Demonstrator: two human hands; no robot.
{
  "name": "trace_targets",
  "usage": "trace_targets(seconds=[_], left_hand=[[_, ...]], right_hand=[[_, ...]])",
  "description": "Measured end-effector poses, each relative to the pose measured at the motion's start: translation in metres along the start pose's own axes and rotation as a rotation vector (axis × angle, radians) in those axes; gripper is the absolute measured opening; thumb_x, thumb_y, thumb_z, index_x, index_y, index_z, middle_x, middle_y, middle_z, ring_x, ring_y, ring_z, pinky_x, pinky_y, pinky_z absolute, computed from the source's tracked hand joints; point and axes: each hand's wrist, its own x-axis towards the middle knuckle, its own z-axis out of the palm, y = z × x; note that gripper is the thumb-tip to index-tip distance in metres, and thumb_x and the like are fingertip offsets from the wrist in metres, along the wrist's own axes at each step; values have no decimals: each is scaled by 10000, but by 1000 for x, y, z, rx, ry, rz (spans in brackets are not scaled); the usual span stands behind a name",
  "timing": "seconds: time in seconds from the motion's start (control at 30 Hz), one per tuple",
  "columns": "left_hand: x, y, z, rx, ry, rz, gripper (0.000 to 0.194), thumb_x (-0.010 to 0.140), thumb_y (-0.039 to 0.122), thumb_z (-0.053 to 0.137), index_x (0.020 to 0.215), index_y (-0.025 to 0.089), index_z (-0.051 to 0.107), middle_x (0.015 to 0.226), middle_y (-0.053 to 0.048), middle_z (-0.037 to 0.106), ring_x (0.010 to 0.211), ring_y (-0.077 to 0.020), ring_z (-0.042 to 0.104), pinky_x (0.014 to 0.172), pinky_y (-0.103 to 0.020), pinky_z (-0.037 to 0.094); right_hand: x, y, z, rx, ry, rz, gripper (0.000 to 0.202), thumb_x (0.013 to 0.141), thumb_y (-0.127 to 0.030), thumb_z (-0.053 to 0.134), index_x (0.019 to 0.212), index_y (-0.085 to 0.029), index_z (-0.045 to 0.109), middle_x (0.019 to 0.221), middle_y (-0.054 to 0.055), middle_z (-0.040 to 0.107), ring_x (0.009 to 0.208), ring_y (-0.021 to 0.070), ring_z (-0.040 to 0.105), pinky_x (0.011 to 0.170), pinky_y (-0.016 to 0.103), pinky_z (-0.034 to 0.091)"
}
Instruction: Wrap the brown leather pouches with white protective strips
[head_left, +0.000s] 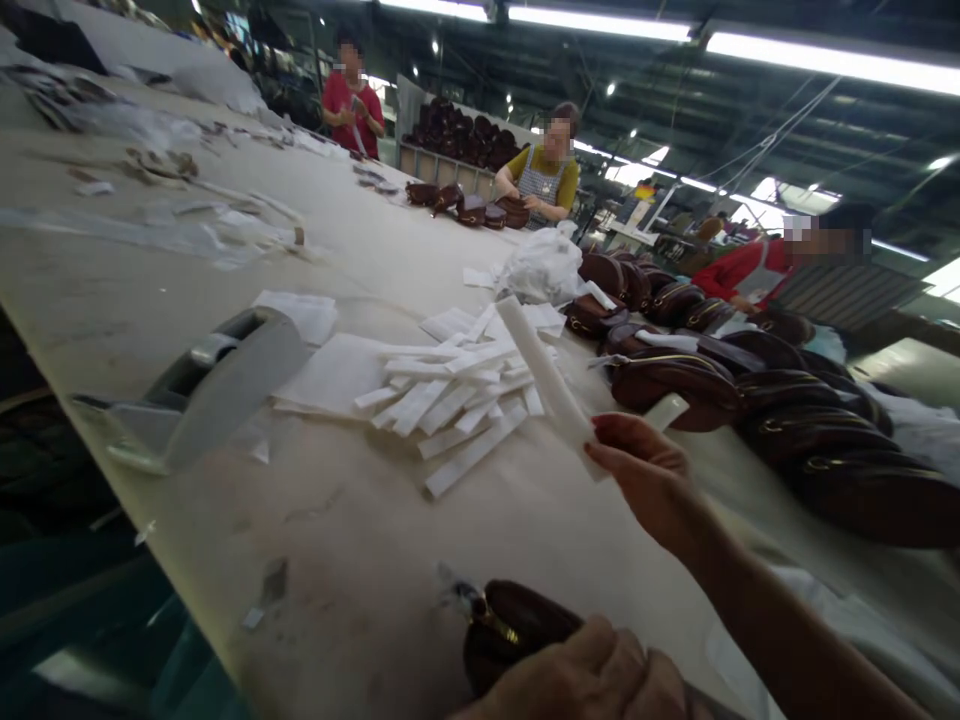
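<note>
My right hand point(652, 475) pinches one end of a white paper strip point(546, 375) between thumb and fingers. The strip slants up and to the left, above the table. At the bottom edge, my left hand point(585, 675) is closed over a small dark brown bag point(525, 615) with a gold zipper; part of the bag is hidden by the hand and the frame's edge. A clear wrapped bit point(456, 592) sticks out from the bag's zipper end. Beyond the hands lies a loose pile of white strips point(450, 385), partly on flat white sheets point(337, 372).
A grey tape dispenser point(240, 385) stands near the left edge of the pale table point(375, 570). Many brown bags point(810, 430) line the right side, beside crumpled plastic point(544, 262). Scraps point(172, 165) lie far left. Three co-workers stand around the table, one handling a bag point(514, 210).
</note>
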Motion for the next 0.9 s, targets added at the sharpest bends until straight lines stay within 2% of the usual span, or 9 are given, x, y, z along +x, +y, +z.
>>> trace_targets(seconds=[0.07, 0.1, 0.2, 0.3, 0.5, 0.6, 0.73, 0.8, 0.9], left_hand=[[-3, -10, -16, -264, 185, -187, 148, 878, 199, 530, 1013, 163, 579, 918, -44, 612, 765, -134, 600, 694, -252, 501], [-4, -15, -24, -328, 230, -199, 151, 872, 181, 529, 1011, 148, 579, 926, -60, 623, 798, -161, 613, 736, -283, 505], [-5, -23, -40, -421, 215, -155, 178, 881, 157, 480, 1013, 109, 590, 988, -119, 640, 927, -231, 623, 856, -367, 492], [-7, -21, -46, -436, 211, -122, 219, 876, 132, 443, 999, 89, 619, 1081, -132, 627, 1071, -260, 576, 985, -398, 432], [-10, -8, -47, -215, 321, -148, 265, 891, 159, 413, 982, 164, 661, 1167, -32, 607, 1174, -148, 461, 1152, -357, 193], [-7, -6, -49, -171, 298, -193, 268, 910, 164, 385, 935, 179, 652, 1210, -43, 604, 1241, -174, 445, 1160, -410, 133], [-5, -7, -50, -233, 195, -181, 155, 880, 125, 476, 981, 121, 594, 1191, -145, 610, 1223, -263, 489, 1076, -491, 304], [-6, -8, -49, -275, 178, -150, 193, 861, 107, 512, 1046, 89, 568, 1164, -159, 621, 1180, -263, 521, 1020, -477, 389], [-8, -9, -47, -285, 174, -127, 299, 849, 102, 547, 1145, 59, 546, 1173, -148, 618, 1148, -256, 531, 985, -443, 428]], right_hand=[[-46, -13, -28, -275, 3, -186, 289, 610, -243, 813, 877, -226, 701, 791, -13, 659, 669, 109, 598, 581, 210, 488], [-69, -17, -40, -416, 0, -282, 259, 653, -220, 786, 897, -233, 699, 825, -4, 655, 694, 118, 603, 590, 213, 497], [-127, -26, -65, -741, -1, -496, 257, 736, -130, 707, 961, -250, 678, 908, 17, 631, 775, 132, 611, 627, 201, 513], [-163, -27, -76, -905, -11, -623, 295, 775, -78, 648, 1017, -248, 648, 908, 23, 621, 770, 122, 618, 630, 178, 517], [-184, -27, -89, -944, -157, -680, 250, 816, -71, 602, 1022, -210, 626, 878, 35, 643, 757, 114, 646, 662, 171, 530], [-186, -28, -95, -932, -211, -696, 239, 838, -83, 568, 1028, -212, 638, 880, 41, 663, 755, 116, 658, 656, 170, 536], [-189, -29, -100, -953, -211, -729, 284, 847, -98, 542, 1070, -241, 646, 868, 49, 669, 744, 128, 658, 631, 181, 543], [-191, -28, -101, -977, -209, -745, 297, 850, -108, 531, 1082, -250, 650, 863, 55, 667, 737, 134, 656, 618, 192, 544], [-193, -23, -101, -999, -212, -754, 301, 861, -107, 497, 1076, -246, 656, 863, 61, 665, 738, 139, 652, 619, 205, 544]])
